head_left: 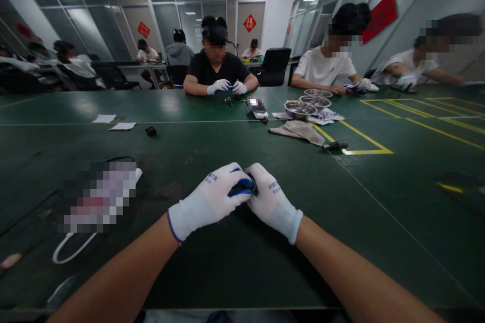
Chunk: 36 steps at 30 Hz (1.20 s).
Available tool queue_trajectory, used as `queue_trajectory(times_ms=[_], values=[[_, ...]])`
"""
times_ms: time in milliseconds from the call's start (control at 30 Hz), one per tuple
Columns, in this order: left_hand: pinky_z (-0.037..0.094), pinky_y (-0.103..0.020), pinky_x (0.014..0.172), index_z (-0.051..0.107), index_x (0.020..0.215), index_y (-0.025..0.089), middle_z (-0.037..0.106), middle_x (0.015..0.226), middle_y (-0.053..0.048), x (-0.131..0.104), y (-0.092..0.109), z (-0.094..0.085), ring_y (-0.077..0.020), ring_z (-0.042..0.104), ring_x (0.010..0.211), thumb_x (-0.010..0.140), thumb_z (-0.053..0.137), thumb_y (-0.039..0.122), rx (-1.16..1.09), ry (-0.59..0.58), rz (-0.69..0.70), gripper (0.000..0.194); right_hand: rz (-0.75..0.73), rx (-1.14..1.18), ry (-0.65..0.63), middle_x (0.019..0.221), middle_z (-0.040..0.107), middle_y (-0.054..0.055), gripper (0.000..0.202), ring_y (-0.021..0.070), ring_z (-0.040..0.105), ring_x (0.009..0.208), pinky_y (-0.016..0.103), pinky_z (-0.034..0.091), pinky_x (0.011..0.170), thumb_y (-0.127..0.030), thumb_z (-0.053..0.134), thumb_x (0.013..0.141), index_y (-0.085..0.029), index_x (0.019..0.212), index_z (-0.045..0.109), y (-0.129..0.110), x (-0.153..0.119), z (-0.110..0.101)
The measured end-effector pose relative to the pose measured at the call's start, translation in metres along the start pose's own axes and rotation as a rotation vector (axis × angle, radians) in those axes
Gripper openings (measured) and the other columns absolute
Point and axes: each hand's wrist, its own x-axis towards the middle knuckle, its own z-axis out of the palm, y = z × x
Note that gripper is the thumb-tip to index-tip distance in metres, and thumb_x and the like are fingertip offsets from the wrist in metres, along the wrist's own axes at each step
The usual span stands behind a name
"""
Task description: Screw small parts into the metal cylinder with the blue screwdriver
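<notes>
My left hand [223, 189], in a white glove with blue-coated fingers, is closed and meets my right hand over the middle of the green table [182, 272]. My right hand [267, 197], gloved the same way, is closed too, its fingers pressed against the left fingertips. Between them shows a sliver of a small dark object [251, 177], mostly covered by the fingers; its kind cannot be made out. To the left of my hands lies a blurred-out flat item [106, 189] with a white cord loop.
A small black part [151, 131] and white paper slips [123, 126] lie ahead on the left. Metal bowls [300, 109], a beige cloth [297, 131] and a dark-handled tool [335, 146] sit ahead on the right, near yellow tape lines [367, 152]. Gloved co-workers sit across the table.
</notes>
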Motion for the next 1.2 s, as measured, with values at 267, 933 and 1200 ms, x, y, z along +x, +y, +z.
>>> queue_trajectory(times_ms=[267, 933, 1200], values=[[0.057, -0.04, 0.097, 0.071, 0.109, 0.021, 0.069, 0.112, -0.005, -0.003, -0.003, 0.006, -0.0219, 0.067, 0.104, 0.09, 0.068, 0.016, -0.056, 0.058, 0.021, 0.02, 0.009, 0.026, 0.035, 0.085, 0.06, 0.004, 0.015, 0.0202, 0.06, 0.077, 0.034, 0.05, 0.068, -0.009, 0.059, 0.083, -0.023, 0.085, 0.053, -0.001, 0.0, -0.001], [0.058, -0.043, 0.098, 0.066, 0.116, 0.022, 0.068, 0.116, -0.007, -0.004, -0.004, 0.017, -0.0238, 0.067, 0.108, 0.094, 0.064, 0.018, -0.033, 0.143, 0.043, 0.023, 0.119, 0.185, 0.12, 0.078, 0.065, 0.001, 0.01, 0.0195, 0.062, 0.069, 0.032, 0.05, 0.061, -0.021, 0.062, 0.082, -0.023, 0.089, 0.055, -0.002, -0.001, 0.001], [0.058, -0.042, 0.095, 0.063, 0.13, 0.022, 0.067, 0.117, -0.009, -0.006, -0.007, 0.02, -0.0244, 0.067, 0.107, 0.098, 0.058, 0.023, 0.059, 0.161, 0.097, 0.032, 0.124, 0.196, 0.149, 0.079, 0.064, 0.003, 0.007, 0.0203, 0.062, 0.07, 0.034, 0.051, 0.062, -0.022, 0.06, 0.083, -0.022, 0.087, 0.055, -0.005, 0.0, -0.001]])
